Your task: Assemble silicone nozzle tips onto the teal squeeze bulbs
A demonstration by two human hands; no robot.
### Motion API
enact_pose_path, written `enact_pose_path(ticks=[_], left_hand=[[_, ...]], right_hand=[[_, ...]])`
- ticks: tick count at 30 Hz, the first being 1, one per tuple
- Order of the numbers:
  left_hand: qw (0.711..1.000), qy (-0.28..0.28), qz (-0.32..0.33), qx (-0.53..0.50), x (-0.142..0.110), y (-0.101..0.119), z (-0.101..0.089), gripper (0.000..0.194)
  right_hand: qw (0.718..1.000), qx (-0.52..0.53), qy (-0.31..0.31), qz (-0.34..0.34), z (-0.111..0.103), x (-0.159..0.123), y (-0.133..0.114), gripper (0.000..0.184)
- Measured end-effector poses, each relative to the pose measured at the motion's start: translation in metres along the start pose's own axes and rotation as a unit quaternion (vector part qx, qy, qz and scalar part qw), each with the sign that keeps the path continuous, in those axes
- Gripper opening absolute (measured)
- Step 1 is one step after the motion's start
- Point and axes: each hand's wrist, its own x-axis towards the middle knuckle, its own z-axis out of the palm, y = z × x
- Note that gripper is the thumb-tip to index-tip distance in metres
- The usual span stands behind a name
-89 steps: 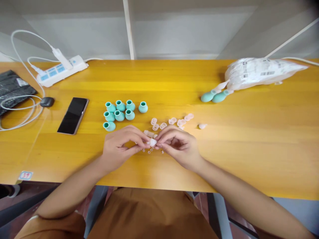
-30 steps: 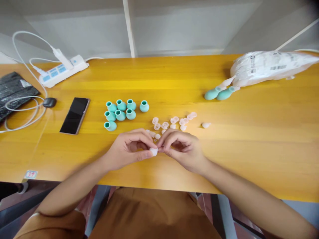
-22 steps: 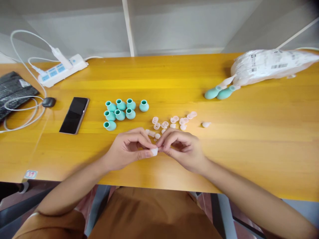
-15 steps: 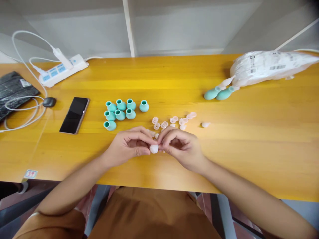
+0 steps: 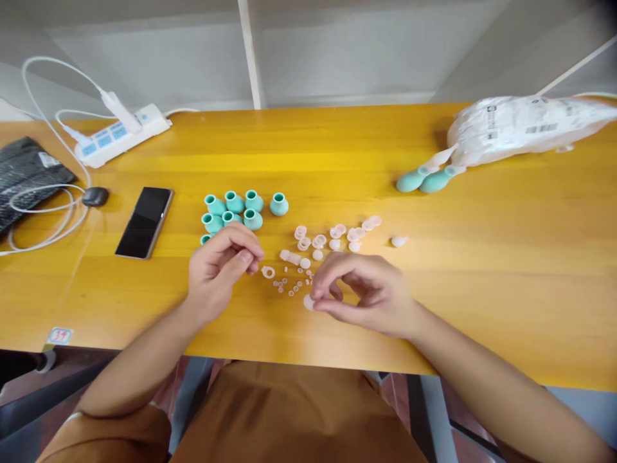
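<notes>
My right hand (image 5: 359, 292) pinches a small whitish translucent dome-shaped piece (image 5: 309, 302) between thumb and fingertips, low over the table. My left hand (image 5: 226, 267) is apart from it, loosely open with curled fingers and nothing visible in them. It hovers in front of the teal bulbs (image 5: 252, 219) and partly covers the nearest ones. Between the hands lie several tiny rings (image 5: 291, 293), a flat ring with a tab (image 5: 268, 272) and a clear ribbed tube (image 5: 290, 257). Behind them are translucent cups (image 5: 319, 241) and small round white pieces (image 5: 317, 255).
A phone (image 5: 144, 222), a power strip (image 5: 123, 136), cables and a black packet (image 5: 31, 180) occupy the left. A white plastic bag (image 5: 525, 128) lies back right, beside two teal bulbs with pale tips (image 5: 412, 179). One white piece with a nozzle (image 5: 399, 241) lies alone.
My hands have separated. The left let go of the whitish piece and moved left toward the teal bulbs; the right keeps the piece, slightly lower and further right. Small parts between them are now uncovered.
</notes>
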Motion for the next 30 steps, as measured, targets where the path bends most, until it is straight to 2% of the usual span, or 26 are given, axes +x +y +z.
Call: enact_pose_path(ticks=[2,4,7,9,11,14,18,21,23,25,27,28,30], left_hand=[[0.996,-0.002,0.036,0.087,0.002,0.004,-0.001,0.015],[0.977,-0.027,0.074,0.196,0.005,0.008,0.000,0.014],[0.926,-0.104,0.109,0.346,0.009,0.012,0.003,0.019],[0.893,-0.169,0.093,0.408,0.008,0.011,0.005,0.026],[0.869,-0.220,0.063,0.439,0.007,0.010,0.005,0.035],[0.853,-0.260,0.040,0.450,0.004,0.007,0.003,0.042],[0.845,-0.274,0.033,0.458,0.003,0.001,-0.001,0.033],[0.839,-0.286,0.033,0.462,0.004,-0.003,-0.002,0.013],[0.841,-0.284,0.033,0.459,0.005,-0.003,-0.002,0.003],[0.852,-0.266,0.033,0.451,0.005,-0.002,-0.001,0.004],[0.867,-0.236,0.038,0.438,0.005,0.001,0.000,0.004],[0.875,-0.220,0.044,0.429,0.005,0.003,0.000,0.004],[0.889,-0.190,0.062,0.411,0.006,0.006,0.002,0.008]], right_hand=[[0.996,-0.055,-0.072,-0.021,0.004,-0.002,0.002,0.014],[0.984,-0.099,-0.142,-0.035,0.009,-0.004,0.005,0.011],[0.958,-0.188,-0.208,-0.058,0.013,-0.005,0.012,0.009],[0.942,-0.236,-0.230,-0.069,0.014,-0.006,0.016,0.012],[0.934,-0.252,-0.241,-0.073,0.013,-0.006,0.018,0.012],[0.925,-0.269,-0.256,-0.076,0.010,-0.006,0.018,0.013],[0.909,-0.298,-0.280,-0.088,0.008,-0.005,0.015,0.016],[0.927,-0.272,-0.240,-0.094,0.003,-0.004,0.011,0.010],[0.952,-0.239,-0.158,-0.111,-0.004,-0.003,0.006,0.006],[0.960,-0.244,-0.059,-0.122,-0.015,-0.001,0.001,0.003],[0.944,-0.307,0.005,-0.119,-0.027,0.001,-0.003,0.015],[0.930,-0.347,0.014,-0.121,-0.031,0.002,-0.003,0.021],[0.899,-0.418,-0.004,-0.132,-0.037,0.003,-0.001,0.025]])
